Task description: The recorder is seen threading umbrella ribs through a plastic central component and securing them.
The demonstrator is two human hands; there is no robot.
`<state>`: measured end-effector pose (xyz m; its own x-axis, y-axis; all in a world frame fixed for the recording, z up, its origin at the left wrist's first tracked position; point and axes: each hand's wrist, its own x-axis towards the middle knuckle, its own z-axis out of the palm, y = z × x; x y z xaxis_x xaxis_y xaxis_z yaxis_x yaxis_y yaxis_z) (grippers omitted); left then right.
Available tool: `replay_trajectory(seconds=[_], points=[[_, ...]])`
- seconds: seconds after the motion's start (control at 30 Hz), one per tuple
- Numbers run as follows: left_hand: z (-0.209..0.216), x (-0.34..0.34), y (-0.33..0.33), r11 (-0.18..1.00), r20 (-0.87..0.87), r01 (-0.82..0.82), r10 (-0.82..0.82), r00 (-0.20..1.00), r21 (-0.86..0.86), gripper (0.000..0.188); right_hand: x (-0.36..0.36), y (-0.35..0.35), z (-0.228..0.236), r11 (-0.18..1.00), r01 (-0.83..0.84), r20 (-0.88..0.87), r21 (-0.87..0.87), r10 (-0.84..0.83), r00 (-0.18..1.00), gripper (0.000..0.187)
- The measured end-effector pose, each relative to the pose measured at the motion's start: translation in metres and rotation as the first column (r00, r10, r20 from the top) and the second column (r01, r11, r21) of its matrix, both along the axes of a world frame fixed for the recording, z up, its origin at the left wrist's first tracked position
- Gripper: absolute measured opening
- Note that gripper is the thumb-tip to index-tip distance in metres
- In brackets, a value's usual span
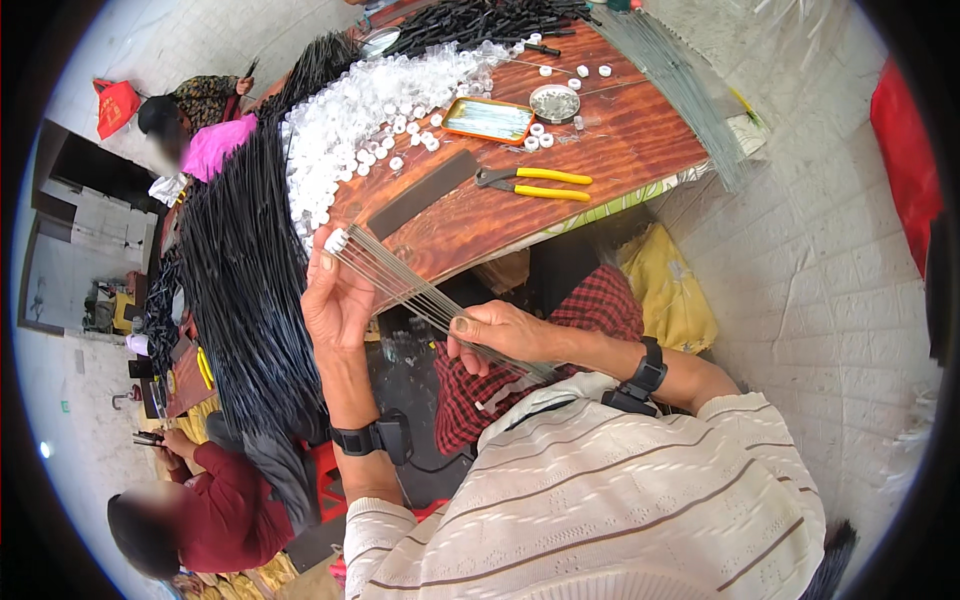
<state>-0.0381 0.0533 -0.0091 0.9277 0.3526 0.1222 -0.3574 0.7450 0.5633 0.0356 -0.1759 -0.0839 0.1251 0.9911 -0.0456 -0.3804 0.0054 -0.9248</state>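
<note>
My left hand [335, 300] holds a small white plastic cap [335, 240] at its fingertips, at the near edge of the wooden table [600, 140]. A fan of thin grey metal wires [420, 292] runs out of that cap down to my right hand [500, 335], which pinches the wires near their lower end, above my lap in red checked cloth. Both wrists wear black bands.
A heap of white caps [370, 120] and bundles of black rods [240, 270] lie on the table. Yellow-handled pliers [535, 182], a flat black bar [425, 193], an orange tin [488, 120], a round tin [554, 102] and long loose wires [680, 90] lie there too. Two other people sit at the left.
</note>
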Motion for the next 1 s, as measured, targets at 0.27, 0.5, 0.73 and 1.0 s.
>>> replay_trajectory(seconds=[0.27,0.5,0.73,1.0], points=[[0.009,0.004,-0.009,0.981,0.144,0.176,-0.187,0.972,0.085,0.039,0.007,0.003,0.000,0.982,-0.179,-0.113,0.054,0.184,0.976,0.049],[0.011,-0.005,-0.006,0.996,-0.115,0.036,-0.026,0.993,0.087,0.070,0.001,0.001,-0.003,0.991,-0.121,-0.098,0.056,0.126,0.987,0.049],[0.035,-0.019,-0.003,0.926,-0.293,-0.081,0.198,0.935,0.368,0.060,-0.011,0.017,-0.014,0.991,0.132,0.120,-0.029,-0.128,0.985,0.048],[0.069,-0.015,-0.012,0.623,-0.395,0.013,0.480,0.783,0.782,0.046,-0.018,0.022,-0.012,0.965,0.252,0.212,-0.074,-0.231,0.949,0.047]])
